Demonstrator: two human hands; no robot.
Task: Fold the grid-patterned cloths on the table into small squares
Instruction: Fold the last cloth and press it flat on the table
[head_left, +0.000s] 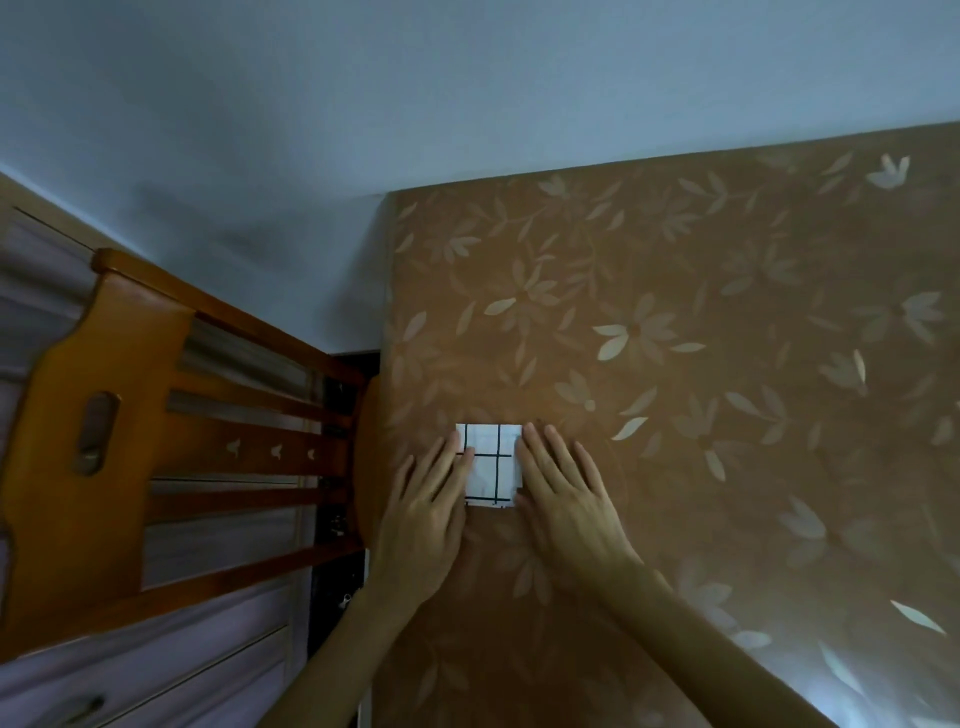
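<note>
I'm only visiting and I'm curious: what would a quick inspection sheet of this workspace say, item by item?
Surface: table under a brown leaf-patterned covering, lying flat.
Job's things: one white grid-patterned cloth, folded to a small square near the table's left edge; no other cloth seen.
Clutter: nothing seen.
Hands: left hand and right hand lie flat with straight fingers, pressing the cloth's left and right sides.
Cables: nothing seen.
Surroundings: wooden chair left of the table, pale wall behind, drawers at lower left.
</note>
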